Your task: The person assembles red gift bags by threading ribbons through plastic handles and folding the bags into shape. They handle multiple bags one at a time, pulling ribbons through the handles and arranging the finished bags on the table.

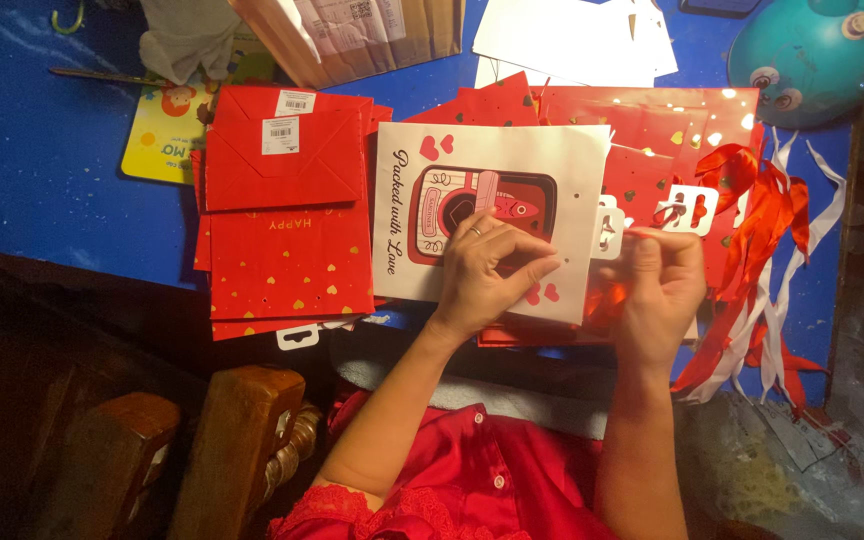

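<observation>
1. Red sleeves (432, 470) of the person's blouse sat closest to the lens, both forearms reaching up from them to the blue surface (42, 170).
2. Pressed flat under the left hand (492, 265) lay a white gift bag (422, 215) printed with a red picture and hearts; the fingers were bent, palm down, bearing on the bag rather than gripping it.
3. Just right of that hand, the right hand (664, 285) was pinched shut on a red ribbon (642, 233) at the bag's edge.
4. Beyond the right hand's knuckles lay white hang tabs (690, 208), and further right a loose heap of red and white ribbons (767, 260).
5. Left of the left hand sat a stack of red gift bags (287, 255) with gold hearts.
</observation>
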